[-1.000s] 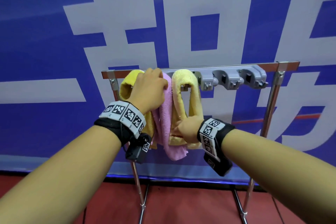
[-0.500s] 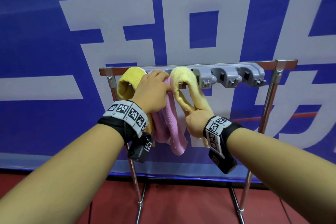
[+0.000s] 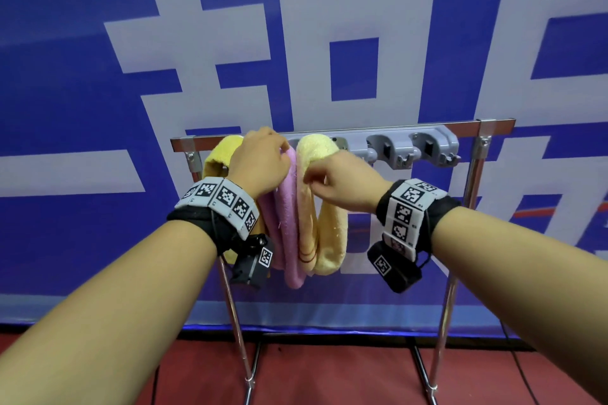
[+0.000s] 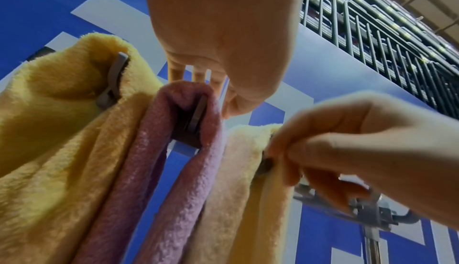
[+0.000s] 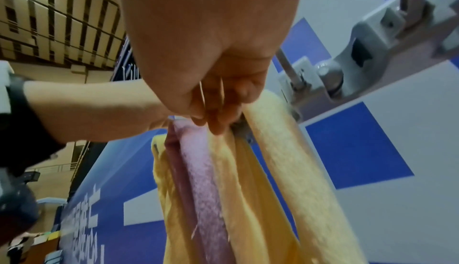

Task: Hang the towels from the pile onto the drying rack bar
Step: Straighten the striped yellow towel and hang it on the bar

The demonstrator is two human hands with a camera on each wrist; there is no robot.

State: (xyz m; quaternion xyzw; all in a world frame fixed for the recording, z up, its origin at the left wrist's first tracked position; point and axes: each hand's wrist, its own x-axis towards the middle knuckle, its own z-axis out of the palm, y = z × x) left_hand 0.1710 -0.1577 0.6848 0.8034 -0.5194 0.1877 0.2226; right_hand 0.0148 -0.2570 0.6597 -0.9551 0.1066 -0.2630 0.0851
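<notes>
Three towels hang over the grey hook rail (image 3: 411, 149) on the rack bar (image 3: 401, 125): a yellow towel (image 3: 218, 154) at the left, a pink towel (image 3: 289, 223) in the middle, and a pale yellow towel (image 3: 329, 233) to its right. My left hand (image 3: 281, 154) lies on top of the pink towel (image 4: 178, 150), fingers curled over its fold. My right hand (image 3: 311, 181) pinches the pale yellow towel's (image 4: 238, 170) edge just below the rail. The pinch (image 5: 216, 123) also shows in the right wrist view. No pile of towels is in view.
Two bare grey hooks (image 3: 431, 148) remain on the rail's right half. The chrome rack legs (image 3: 442, 306) stand on a red floor (image 3: 329, 375). A blue and white banner (image 3: 98, 240) hangs close behind the rack.
My right hand climbed from the pale yellow towel's lower end up to just under the rail. My left hand stayed on top of the pink towel.
</notes>
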